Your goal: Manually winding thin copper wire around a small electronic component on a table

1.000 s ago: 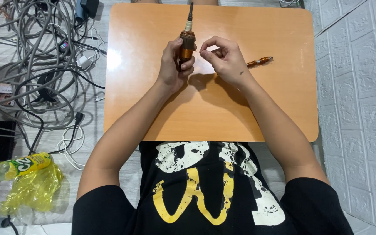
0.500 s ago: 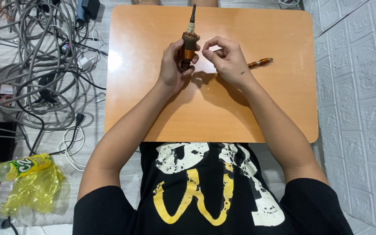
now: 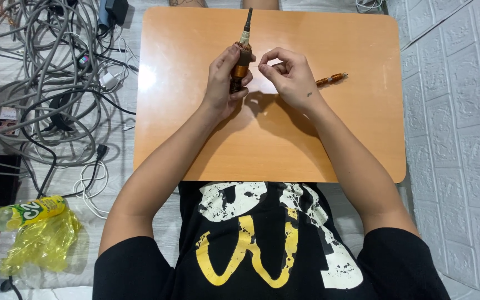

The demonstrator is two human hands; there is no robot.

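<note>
- The left hand [image 3: 222, 83] is wrapped round a small rotor [image 3: 241, 60], fingers curled shut on its copper-coloured body, thumb pressed on the near side, so the thing stands nearly upright over the far middle of the table [image 3: 195, 139].
- The rotor's thin dark shaft pokes out past the fist toward the far table edge; a band of brown winding shows just above the fingers.
- The right hand [image 3: 289, 75] has thumb and forefinger pinched together on what looks like a fine wire [image 3: 258, 66], drawn taut across to the rotor's top; the wire is too thin to follow surely.
- Against the two earlier views, the left hand has shifted only slightly and the rotor has kept its tilt; the right-hand pinch sits at about the same height, close beside the rotor.
- Judged from that, the hands look to be in a slow, repeated winding or unwinding motion rather than a new grip.
- A short copper-wound piece [image 3: 331, 78] lies on the table just right of the right hand, untouched, where it lay before.
- Left of the table, a tangle of grey cables [image 3: 40, 72] covers the floor; nearer the person lie a yellow bottle [image 3: 20, 213] and a yellow bag [image 3: 43, 241].
</note>
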